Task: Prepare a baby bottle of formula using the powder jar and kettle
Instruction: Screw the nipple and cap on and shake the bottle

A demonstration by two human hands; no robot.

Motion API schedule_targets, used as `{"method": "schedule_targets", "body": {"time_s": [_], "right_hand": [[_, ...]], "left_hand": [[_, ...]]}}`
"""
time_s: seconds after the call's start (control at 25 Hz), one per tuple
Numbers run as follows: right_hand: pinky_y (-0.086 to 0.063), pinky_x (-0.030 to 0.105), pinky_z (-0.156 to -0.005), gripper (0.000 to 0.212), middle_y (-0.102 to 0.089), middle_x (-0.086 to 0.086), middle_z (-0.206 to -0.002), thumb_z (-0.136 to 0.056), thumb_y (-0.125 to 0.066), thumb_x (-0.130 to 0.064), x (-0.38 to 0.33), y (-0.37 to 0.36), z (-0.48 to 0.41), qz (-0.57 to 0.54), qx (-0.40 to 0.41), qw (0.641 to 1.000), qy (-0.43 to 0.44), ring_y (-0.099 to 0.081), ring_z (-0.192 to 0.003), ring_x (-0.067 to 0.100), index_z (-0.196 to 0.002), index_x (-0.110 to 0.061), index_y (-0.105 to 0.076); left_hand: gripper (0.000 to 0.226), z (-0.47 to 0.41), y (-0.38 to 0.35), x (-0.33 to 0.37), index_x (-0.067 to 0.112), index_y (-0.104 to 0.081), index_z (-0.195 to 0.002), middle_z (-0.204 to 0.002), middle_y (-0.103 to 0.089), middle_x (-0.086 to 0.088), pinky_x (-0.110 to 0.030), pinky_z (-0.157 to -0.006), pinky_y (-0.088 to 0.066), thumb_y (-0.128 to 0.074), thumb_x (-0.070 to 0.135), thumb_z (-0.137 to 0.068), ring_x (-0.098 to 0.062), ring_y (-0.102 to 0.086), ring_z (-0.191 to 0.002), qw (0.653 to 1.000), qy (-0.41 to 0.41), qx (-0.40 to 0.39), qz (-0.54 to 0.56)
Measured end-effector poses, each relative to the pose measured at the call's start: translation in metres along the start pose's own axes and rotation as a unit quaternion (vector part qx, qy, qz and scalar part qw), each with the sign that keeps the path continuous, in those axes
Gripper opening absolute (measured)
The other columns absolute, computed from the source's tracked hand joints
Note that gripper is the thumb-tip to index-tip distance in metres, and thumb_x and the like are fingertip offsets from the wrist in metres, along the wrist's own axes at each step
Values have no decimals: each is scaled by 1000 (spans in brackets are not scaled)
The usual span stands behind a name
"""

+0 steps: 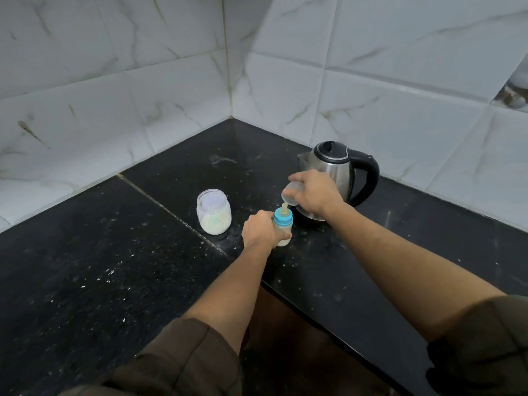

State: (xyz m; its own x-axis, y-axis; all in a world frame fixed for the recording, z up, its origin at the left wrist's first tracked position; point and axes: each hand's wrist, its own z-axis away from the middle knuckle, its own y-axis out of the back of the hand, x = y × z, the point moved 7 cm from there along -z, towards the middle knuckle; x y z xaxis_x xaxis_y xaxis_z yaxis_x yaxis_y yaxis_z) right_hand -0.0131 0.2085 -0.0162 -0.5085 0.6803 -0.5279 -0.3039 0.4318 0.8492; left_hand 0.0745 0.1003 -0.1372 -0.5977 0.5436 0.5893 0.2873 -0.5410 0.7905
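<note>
**Capping the bottle: a tip, a leak or a brush with the kettle**

The black stone tabletop (114, 267) is dusted with pale specks and smears, so the surface may be slippery under the bottle's base. A hard downward push could make it skid toward the front edge, which is not far off.

The steel kettle (337, 164) stands just behind the right grip (314, 192). From this view the wrist overlaps its body, and I cannot tell whether they touch. If the kettle is hot, a backward movement of that wrist risks a burn or a knock.

The powder jar (213, 214), partly full of pale powder, sits to the left of the bottle and apart from it. I cannot tell whether its lid is on. If it is open, an elbow swing could tip the powder out.

The baby bottle (283, 224) stands upright on the tabletop with pale liquid inside and its blue collar and teat (284, 209) fitted. The left grip (258, 230) is wrapped around its body. A loose collar would probably leak once the bottle is shaken.

The clear cap (290, 192) is clasped in the right grip's curled fingers, tilted just above the teat and not yet seated. If it comes down at that angle, it could bend the teat or fail to seat properly.
</note>
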Motion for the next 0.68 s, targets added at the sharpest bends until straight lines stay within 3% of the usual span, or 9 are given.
{"method": "schedule_targets", "body": {"time_s": [0.08,0.28,0.52,0.68], "right_hand": [[-50,40,-106,54,-67,9,-142,-94,-72,-36,-14,-8,-1,37,-27,998,36,-63,-129,31,-144,-17,-64],[-59,40,-93,45,-73,10,-124,-92,-77,-41,-17,-38,0,156,-81,984,36,-70,-109,30,-128,-14,-72],[-58,41,-94,43,-73,11,-125,-96,-73,-40,-17,-51,-4,198,-93,975,43,-70,-110,31,-131,-14,-71],[-59,43,-95,51,-72,12,-127,-97,-70,-44,-9,-55,-2,213,-74,973,51,-70,-112,33,-141,-19,-65]], "left_hand": [[58,0,0,1,23,-68,-125,-109,-74,1,-31,-81,-51,-88,45,-75,-16,-68,-99,1000,-3,1,-5],[48,0,2,0,23,-71,-111,-87,-65,7,-30,-72,-47,-86,47,-72,-15,-64,-85,1000,1,12,-5],[48,-2,0,-1,24,-72,-113,-97,-72,3,-31,-76,-50,-84,47,-73,-19,-69,-96,1000,4,10,0],[45,-3,-1,-2,26,-73,-111,-93,-70,4,-31,-76,-49,-85,47,-73,-20,-69,-96,1000,-1,16,-1]]}}
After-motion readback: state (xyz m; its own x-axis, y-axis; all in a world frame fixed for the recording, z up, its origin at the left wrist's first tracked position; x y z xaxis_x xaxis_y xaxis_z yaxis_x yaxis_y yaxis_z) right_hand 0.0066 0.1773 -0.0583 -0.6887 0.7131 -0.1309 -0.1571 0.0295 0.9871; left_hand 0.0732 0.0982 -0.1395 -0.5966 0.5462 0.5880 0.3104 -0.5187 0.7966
